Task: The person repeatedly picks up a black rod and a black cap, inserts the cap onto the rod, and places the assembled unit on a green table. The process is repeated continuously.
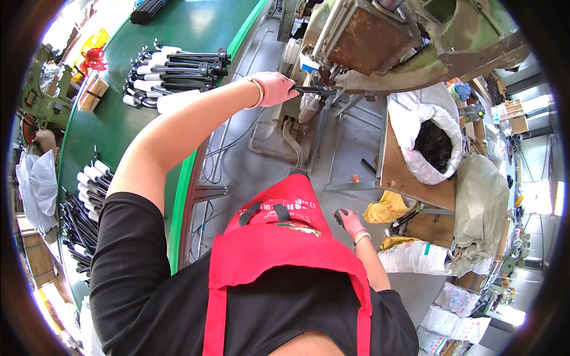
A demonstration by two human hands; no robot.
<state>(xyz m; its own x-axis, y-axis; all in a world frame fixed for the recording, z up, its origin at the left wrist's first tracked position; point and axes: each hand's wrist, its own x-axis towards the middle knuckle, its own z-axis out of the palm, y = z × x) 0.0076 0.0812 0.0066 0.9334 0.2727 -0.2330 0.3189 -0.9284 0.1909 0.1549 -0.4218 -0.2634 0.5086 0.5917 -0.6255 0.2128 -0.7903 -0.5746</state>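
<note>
My left hand [272,89], in a pink glove, reaches out to the machine and is closed on the end of a black rod [307,90]. The rod's far end lies under the tool head of a worn green press [327,80]. My right hand [349,221], also gloved in pink, is lower, to the right of my red apron [285,253], with small black parts at its fingers; what they are cannot be told. Bundles of black rods with white sleeves [178,71] lie on the green conveyor belt [191,26] at my left.
An open white sack of black parts [434,144] rests on a wooden board [396,178] at the right. Beside it stands a full grey-green sack [481,200]. A yellow bag [387,207] lies below. More black rods [80,222] lie on the belt at the lower left.
</note>
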